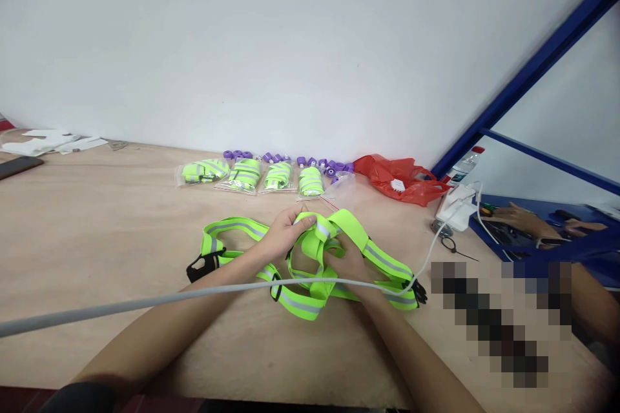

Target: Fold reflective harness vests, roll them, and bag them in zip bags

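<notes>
Lime reflective harness (312,248) gripped at the middle of the desk (121,219)

The harness lies in loose loops on the desk, its centre raised between the two hands. The left hand (289,230) grasps a strap, thumb on top. The right hand (349,261) is in among the straps; its fingers are partly hidden and its grip cannot be confirmed. A black buckle (206,266) lies at the harness's left end and a black clip (420,290) at its right end. A pale cable (145,304) crosses in front of both forearms.

On the far side, four bagged harnesses (245,174) form a row, with small purple parts (310,162) behind them. To their right lies a red plastic bag (387,174); farther right is a bottle (464,166). A dark phone (19,167) and white sheets (53,142) occupy the far left. A co-worker's hand (523,219) shows at right.
</notes>
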Action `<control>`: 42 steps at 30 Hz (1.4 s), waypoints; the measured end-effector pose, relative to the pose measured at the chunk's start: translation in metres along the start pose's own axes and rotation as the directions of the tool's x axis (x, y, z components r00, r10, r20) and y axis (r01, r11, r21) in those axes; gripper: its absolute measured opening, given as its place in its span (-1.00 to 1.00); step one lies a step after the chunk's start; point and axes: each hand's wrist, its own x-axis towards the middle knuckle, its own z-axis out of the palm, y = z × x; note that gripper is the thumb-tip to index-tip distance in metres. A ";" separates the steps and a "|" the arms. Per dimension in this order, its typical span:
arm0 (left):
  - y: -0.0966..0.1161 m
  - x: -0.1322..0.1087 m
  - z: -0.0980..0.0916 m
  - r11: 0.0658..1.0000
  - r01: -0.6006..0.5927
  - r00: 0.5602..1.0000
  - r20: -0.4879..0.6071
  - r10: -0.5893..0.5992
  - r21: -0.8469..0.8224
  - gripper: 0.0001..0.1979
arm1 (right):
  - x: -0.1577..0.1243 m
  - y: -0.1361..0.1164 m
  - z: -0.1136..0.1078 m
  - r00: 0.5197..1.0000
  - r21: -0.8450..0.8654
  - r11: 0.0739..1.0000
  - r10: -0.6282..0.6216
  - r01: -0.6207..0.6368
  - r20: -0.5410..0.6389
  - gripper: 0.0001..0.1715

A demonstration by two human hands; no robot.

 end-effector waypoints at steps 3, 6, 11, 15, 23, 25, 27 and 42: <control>-0.001 0.003 -0.003 0.998 -0.024 0.999 -0.035 0.026 0.053 -0.63 | -0.001 0.001 -0.001 0.999 0.010 1.000 0.006 -0.006 0.033 -0.76; -0.002 0.005 -0.009 0.991 -0.026 0.997 -0.069 0.035 0.131 -0.62 | 0.000 0.004 -0.006 0.999 0.068 0.998 0.014 -0.010 -0.052 -0.73; -0.004 0.006 -0.015 0.987 0.019 0.999 -0.032 -0.014 0.162 -0.64 | -0.001 0.004 -0.013 0.993 0.267 0.963 0.059 -0.029 -0.103 -0.75; -0.006 0.006 -0.018 0.954 0.004 0.999 -0.044 0.010 0.298 -0.68 | -0.001 0.000 -0.022 0.993 0.375 0.927 0.069 -0.027 -0.101 -0.66; -0.006 0.004 -0.019 0.805 -0.097 0.988 -0.039 0.148 0.585 -0.83 | 0.002 -0.011 -0.031 0.995 0.553 0.827 0.082 -0.103 0.063 -0.60; 0.005 0.001 -0.014 0.774 -0.156 0.975 -0.030 0.220 0.614 -0.85 | 0.003 -0.013 -0.028 0.993 0.588 0.801 0.055 -0.108 0.108 -0.51; 0.020 -0.004 -0.008 0.790 -0.173 0.981 0.032 0.192 0.588 -0.74 | 0.002 -0.016 -0.027 0.987 0.612 0.781 0.034 -0.125 0.157 -0.44; 0.035 -0.018 0.016 0.860 -0.147 0.953 0.302 -0.008 0.488 -0.72 | 0.001 0.011 -0.011 1.000 0.407 0.913 -0.014 0.019 -0.017 -0.50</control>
